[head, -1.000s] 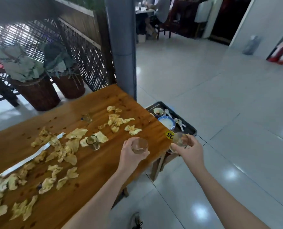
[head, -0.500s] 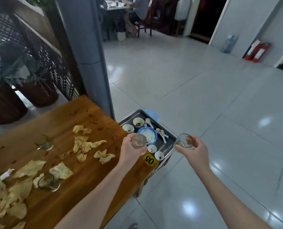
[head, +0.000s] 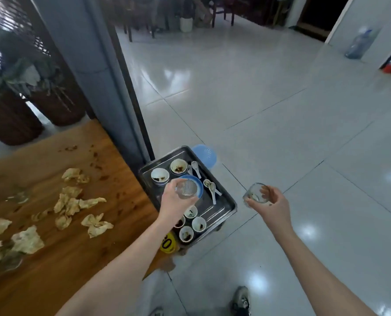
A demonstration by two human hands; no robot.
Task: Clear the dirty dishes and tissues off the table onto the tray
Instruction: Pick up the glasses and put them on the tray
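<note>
Left hand (head: 176, 206): fingers curled round a ribbed glass (head: 186, 189), held over the middle of the tray (head: 226, 206)
Right hand (head: 271, 206): fingers and thumb wrapped round a second glass (head: 256, 193), held just right of the tray, over the floor (head: 258, 110)
Tray: metal, low beside the table end; two soiled bowls (head: 160, 175) at its far end, a blue-rimmed bowl (head: 199, 185) under the left hand, white spoons (head: 195, 168) along its right side, small cups (head: 199, 224) at its near end
Table (head: 76, 258): stained wood, left of the tray, with a yellow number tag (head: 168, 244) at the corner nearest the tray
Tissues (head: 96, 225): crumpled, scattered over the table, left of the tray
Room: glossy pale tiles around the tray; a grey pillar (head: 94, 65) just beyond the tray's far left corner; a blue round thing (head: 206, 155) behind its far edge; dark planters (head: 57, 106) well to its left; a water bottle (head: 359, 45) far off to its right
</note>
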